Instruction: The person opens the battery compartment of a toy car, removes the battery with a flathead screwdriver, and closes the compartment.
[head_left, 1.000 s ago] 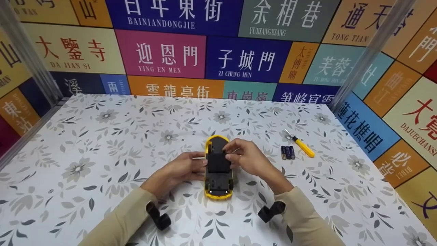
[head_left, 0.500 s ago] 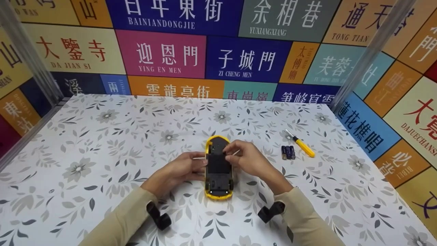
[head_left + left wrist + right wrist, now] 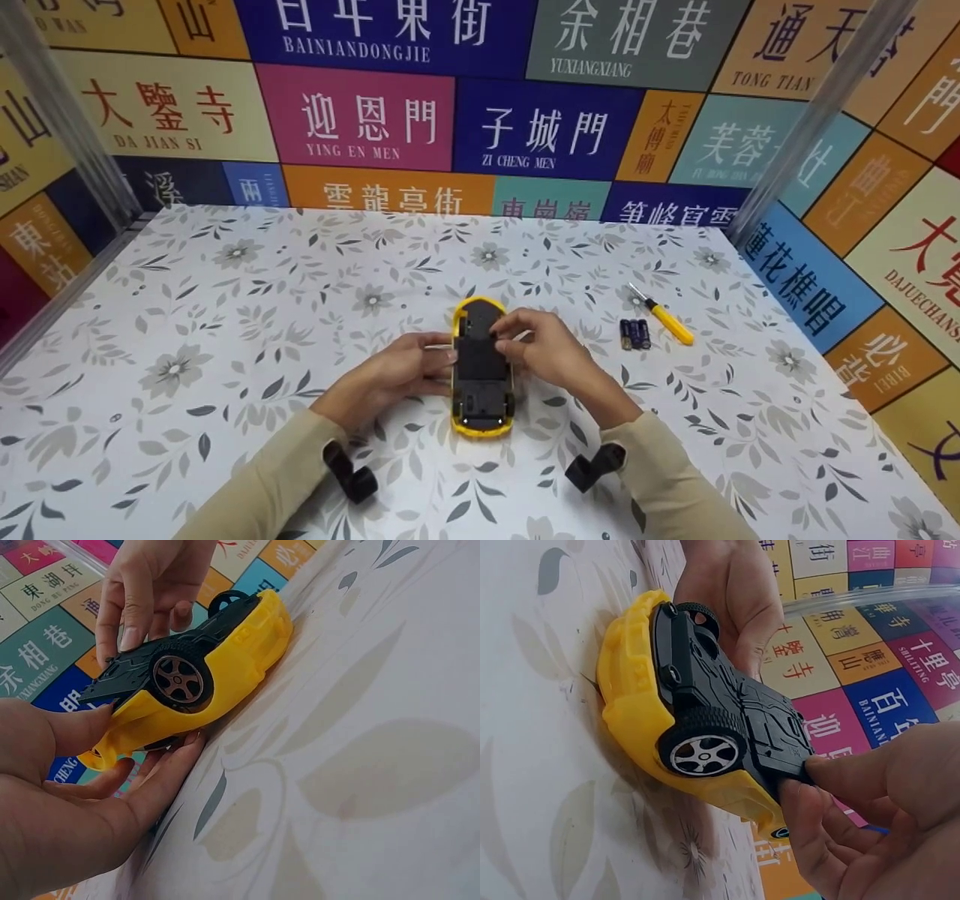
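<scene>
A yellow toy car (image 3: 482, 405) lies upside down on the table, its black underside and wheels facing up. My left hand (image 3: 409, 365) holds it along the left side, thumb near the edge of the underside and fingers below the body. My right hand (image 3: 546, 346) is at the opposite side. In the right wrist view its thumb and forefinger pinch the edge of a raised rectangular black cover (image 3: 769, 720) on the car's underside. Whether that cover is loose or fixed, I cannot tell. The car's roof is hidden beneath it.
Dark blue batteries (image 3: 635, 334) lie side by side to the right of the car. Beside them is a screwdriver (image 3: 670, 322) with a yellow handle. A floral cloth (image 3: 300, 262) covers the table. Panels of coloured signs (image 3: 360, 120) stand behind it.
</scene>
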Demonstrator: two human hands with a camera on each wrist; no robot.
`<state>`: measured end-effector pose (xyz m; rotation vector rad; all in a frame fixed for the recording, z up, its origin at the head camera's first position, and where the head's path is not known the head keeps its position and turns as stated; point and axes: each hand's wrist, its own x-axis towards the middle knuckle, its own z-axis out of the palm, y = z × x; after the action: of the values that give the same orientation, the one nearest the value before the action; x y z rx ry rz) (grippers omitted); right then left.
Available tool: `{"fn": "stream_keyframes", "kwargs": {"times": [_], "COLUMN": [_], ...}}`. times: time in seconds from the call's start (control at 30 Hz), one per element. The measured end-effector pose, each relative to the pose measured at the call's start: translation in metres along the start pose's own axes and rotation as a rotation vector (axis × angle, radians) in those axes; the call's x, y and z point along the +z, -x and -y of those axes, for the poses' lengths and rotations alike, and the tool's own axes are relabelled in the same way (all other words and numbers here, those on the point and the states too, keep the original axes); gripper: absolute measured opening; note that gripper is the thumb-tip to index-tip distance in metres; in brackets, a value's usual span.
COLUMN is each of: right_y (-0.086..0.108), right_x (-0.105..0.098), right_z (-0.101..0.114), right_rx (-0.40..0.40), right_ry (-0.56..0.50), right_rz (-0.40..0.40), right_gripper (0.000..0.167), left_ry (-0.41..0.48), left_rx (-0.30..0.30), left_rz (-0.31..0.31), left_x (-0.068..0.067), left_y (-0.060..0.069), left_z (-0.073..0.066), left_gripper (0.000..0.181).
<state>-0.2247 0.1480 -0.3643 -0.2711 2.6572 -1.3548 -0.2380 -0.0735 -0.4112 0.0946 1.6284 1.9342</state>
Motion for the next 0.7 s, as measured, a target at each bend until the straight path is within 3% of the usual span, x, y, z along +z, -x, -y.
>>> {"fn": "stream_keyframes", "kwargs": {"times": [0.23, 0.7], "right_y": [-0.0009, -0.0007], "right_x": [0.0002, 0.0034], "right_z": [-0.0025, -0.0022], "right_rx": [-0.039, 0.014], "right_ry": [0.088, 0.122], "right_rz": [-0.032, -0.034], "right_gripper": [0.018, 0.024], "left_ry": [-0.015, 0.032], "left_rx": [-0.012, 0.011], "left_rz": [-0.001, 0.038], "left_x": [-0.0003, -0.0005], "left_y": [0.0011, 0.001], "left_z": [-0.0007, 0.0004], "left_gripper": [0.047, 0.05]}}
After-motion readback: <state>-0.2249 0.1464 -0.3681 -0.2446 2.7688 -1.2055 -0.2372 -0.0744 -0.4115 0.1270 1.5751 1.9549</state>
